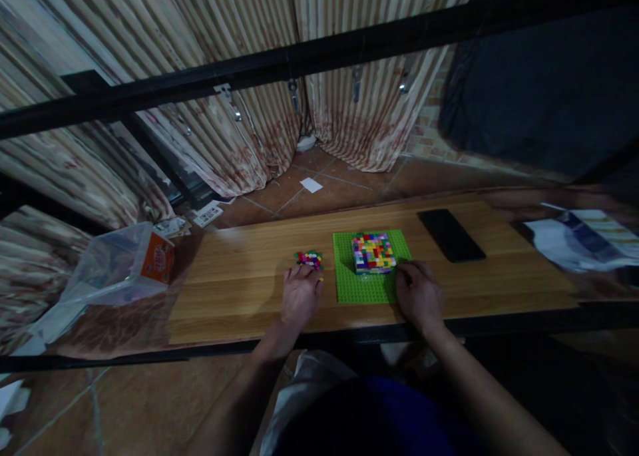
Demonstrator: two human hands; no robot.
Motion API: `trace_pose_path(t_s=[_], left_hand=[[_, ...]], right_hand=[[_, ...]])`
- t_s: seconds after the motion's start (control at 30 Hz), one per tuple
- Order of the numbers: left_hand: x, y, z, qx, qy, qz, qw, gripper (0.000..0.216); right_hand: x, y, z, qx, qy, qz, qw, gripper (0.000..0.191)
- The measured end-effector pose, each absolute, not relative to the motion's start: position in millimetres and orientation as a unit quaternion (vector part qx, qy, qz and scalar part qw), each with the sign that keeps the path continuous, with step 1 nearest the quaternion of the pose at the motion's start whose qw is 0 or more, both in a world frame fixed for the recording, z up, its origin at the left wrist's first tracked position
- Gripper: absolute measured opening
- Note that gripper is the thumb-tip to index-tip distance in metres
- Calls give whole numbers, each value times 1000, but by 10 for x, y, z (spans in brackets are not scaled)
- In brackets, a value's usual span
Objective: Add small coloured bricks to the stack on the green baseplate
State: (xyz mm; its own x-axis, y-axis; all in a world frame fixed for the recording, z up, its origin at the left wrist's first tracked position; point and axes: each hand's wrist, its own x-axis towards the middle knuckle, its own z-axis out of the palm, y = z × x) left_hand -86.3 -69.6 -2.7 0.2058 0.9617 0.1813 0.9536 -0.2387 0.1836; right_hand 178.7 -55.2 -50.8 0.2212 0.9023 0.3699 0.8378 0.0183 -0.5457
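A block built of many-coloured toy bricks (373,253) stands on a green studded baseplate (349,289). My right hand (419,293) rests at the plate's right edge, its fingers curled beside the block's right side. Whether those fingertips hold a small brick is hidden. Left of the plate lies a small pile of loose coloured bricks (309,259). Over the near edge of this pile, my left hand (302,293) lies palm down with its fingers somewhat spread. Its fingertips partly cover the bricks.
A black phone or tablet (450,235) lies on the wooden board (239,276), right of the baseplate. A clear plastic bin (117,263) with an orange label stands at the left. Papers and wrappings (579,239) are at the right. A dark metal bar (329,56) crosses beyond the table.
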Motion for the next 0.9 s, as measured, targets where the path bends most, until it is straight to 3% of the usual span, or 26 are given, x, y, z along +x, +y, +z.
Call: trace_pose_path(t_s=[0.17,0.53,0.9], left_hand=[[-816,-670,3,786,612,82,-2,18],[-894,-653,-131,789,601,122,-38,20],[-891,-630,-218,796,583,162,18,24]], right_hand=[[1792,-546,-526,-699,-622,44,349,30],[1769,-564,-465,-705,-619,60,340,30],[1774,-567,-473,-699,-624,57,346,31]])
